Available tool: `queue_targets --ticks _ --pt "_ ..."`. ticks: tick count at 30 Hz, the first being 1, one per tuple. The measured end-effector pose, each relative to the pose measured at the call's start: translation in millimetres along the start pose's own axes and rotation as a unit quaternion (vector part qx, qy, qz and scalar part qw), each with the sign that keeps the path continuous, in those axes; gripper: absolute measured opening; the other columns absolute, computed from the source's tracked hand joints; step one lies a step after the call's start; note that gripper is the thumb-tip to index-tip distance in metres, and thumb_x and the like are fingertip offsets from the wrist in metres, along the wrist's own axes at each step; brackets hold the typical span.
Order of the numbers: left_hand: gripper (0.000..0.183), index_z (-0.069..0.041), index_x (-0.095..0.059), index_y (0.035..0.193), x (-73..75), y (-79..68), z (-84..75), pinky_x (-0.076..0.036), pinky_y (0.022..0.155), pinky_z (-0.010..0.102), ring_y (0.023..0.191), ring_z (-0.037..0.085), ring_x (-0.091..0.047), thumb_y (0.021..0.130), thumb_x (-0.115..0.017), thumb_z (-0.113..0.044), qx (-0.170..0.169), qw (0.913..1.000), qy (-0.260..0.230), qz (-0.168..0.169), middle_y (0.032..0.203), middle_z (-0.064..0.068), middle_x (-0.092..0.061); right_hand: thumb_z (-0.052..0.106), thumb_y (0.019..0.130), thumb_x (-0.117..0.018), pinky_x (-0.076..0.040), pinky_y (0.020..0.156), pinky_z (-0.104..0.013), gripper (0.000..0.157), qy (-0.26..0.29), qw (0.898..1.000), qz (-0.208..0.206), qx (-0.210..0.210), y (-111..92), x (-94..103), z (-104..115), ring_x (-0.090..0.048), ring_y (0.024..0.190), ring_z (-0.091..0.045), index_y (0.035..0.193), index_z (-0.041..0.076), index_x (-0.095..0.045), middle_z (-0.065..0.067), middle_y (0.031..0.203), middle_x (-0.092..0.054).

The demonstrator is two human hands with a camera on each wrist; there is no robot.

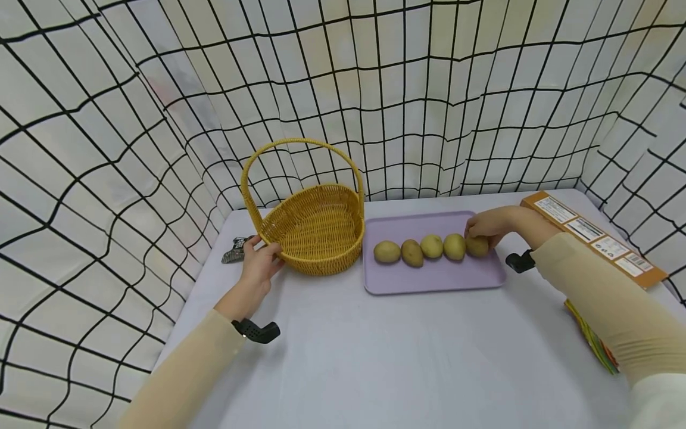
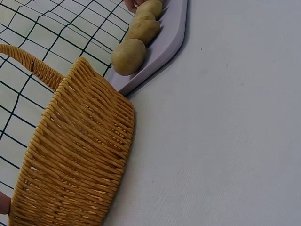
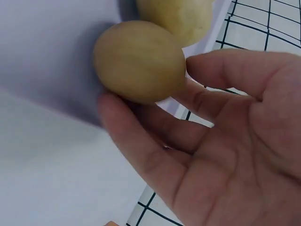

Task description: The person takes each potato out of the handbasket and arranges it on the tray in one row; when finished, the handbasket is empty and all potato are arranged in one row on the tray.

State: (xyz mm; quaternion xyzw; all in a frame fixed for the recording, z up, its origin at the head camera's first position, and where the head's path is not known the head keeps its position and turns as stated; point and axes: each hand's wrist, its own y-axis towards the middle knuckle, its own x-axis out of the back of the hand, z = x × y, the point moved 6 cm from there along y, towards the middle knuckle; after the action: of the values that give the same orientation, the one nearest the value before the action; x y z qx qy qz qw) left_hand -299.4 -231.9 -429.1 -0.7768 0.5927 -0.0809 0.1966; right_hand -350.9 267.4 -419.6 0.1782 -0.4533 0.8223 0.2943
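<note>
My left hand (image 1: 259, 265) grips the left front rim of a yellow-brown wicker basket (image 1: 321, 262) with a tall arched handle. In the left wrist view the woven side of the basket (image 2: 77, 150) fills the left part, and one fingertip (image 2: 4, 203) shows at the edge. A lilac tray (image 1: 423, 283) bears several potatoes in a row. My right hand (image 1: 495, 223) is at the right end of that row, fingers and thumb around the last potato (image 3: 140, 62). The neighbouring potato (image 3: 181, 19) lies right beside it.
An orange and white box (image 1: 595, 235) lies behind my right forearm. A green and yellow packet (image 1: 592, 339) is partly under the right sleeve. Left of the basket lies a small black packet (image 1: 234, 250). Black netting (image 1: 407, 107) over white cloth walls the table's back and sides.
</note>
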Motion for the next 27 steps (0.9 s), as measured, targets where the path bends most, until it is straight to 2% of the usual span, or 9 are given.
queue_targets --ticks 4,10,17,21,24,27 --pt "0.085 -0.027 -0.003 0.163 0.3 -0.7 -1.8 -0.041 0.119 0.037 0.147 0.022 -0.04 0.098 -0.051 -0.002 0.0 1.0 -0.002 0.001 0.166 0.011 -0.022 0.015 0.103 -0.042 -0.057 0.078 -0.03 0.041 -0.058 0.998 -0.031 0.017 -2.7 6.5 2.1 -0.057 0.094 -0.023 0.129 -0.014 -0.053 -0.018 0.11 -0.057" --pt "0.086 -0.027 -0.003 0.165 -2.3 -2.8 -3.3 -0.04 0.12 0.037 0.148 0.022 -0.04 0.099 -0.052 -0.002 0.0 0.9999 -0.009 0.008 0.168 0.01 -0.021 0.017 0.104 -0.04 -0.061 0.084 -0.04 0.047 -0.069 0.996 -0.046 0.019 -7.9 8.2 1.3 -0.059 0.104 -0.032 0.137 -0.015 -0.05 -0.029 0.126 -0.055" --pt "0.087 -0.027 0.001 0.167 -1.6 -9.8 -5.1 -0.037 0.122 0.039 0.153 0.023 -0.033 0.102 -0.051 -0.004 0.022 0.9985 -0.027 0.043 0.171 0.007 -0.018 0.018 0.104 -0.04 -0.06 0.077 -0.034 0.048 -0.077 0.995 -0.062 0.014 -11.1 9.0 -3.0 -0.058 0.101 -0.03 0.138 -0.014 -0.049 -0.031 0.128 -0.052" --pt "0.081 -0.022 0.0 0.167 -3.2 -15.2 -10.6 -0.036 0.123 0.04 0.155 0.024 -0.029 0.103 -0.047 -0.008 0.008 0.9993 -0.012 0.036 0.171 0.008 -0.018 0.017 0.104 -0.039 -0.059 0.079 -0.038 0.048 -0.092 0.994 -0.062 0.018 -14.5 9.2 -0.7 -0.058 0.102 -0.033 0.138 -0.014 -0.05 -0.032 0.13 -0.052" --pt "0.078 -0.017 0.001 0.167 -13.1 -26.3 -16.6 -0.032 0.126 0.042 0.156 0.025 -0.025 0.103 -0.044 -0.01 -0.012 0.999 0.024 0.035 0.172 0.01 -0.013 0.016 0.103 -0.038 -0.059 0.089 -0.051 0.048 -0.121 0.99 -0.069 0.025 -17.3 10.0 1.3 -0.058 0.114 -0.045 0.138 -0.014 -0.052 -0.036 0.135 -0.052" --pt "0.077 -0.015 0.001 0.167 -29.3 -43.6 -23.1 -0.02 0.13 0.047 0.159 0.028 -0.015 0.104 -0.044 -0.015 -0.036 0.9927 0.105 0.049 0.174 0.011 -0.004 0.013 0.102 -0.038 -0.05 0.103 -0.063 0.046 -0.161 0.982 -0.091 0.036 -19.5 13.2 4.2 -0.051 0.129 -0.054 0.136 -0.014 -0.054 -0.038 0.139 -0.053"
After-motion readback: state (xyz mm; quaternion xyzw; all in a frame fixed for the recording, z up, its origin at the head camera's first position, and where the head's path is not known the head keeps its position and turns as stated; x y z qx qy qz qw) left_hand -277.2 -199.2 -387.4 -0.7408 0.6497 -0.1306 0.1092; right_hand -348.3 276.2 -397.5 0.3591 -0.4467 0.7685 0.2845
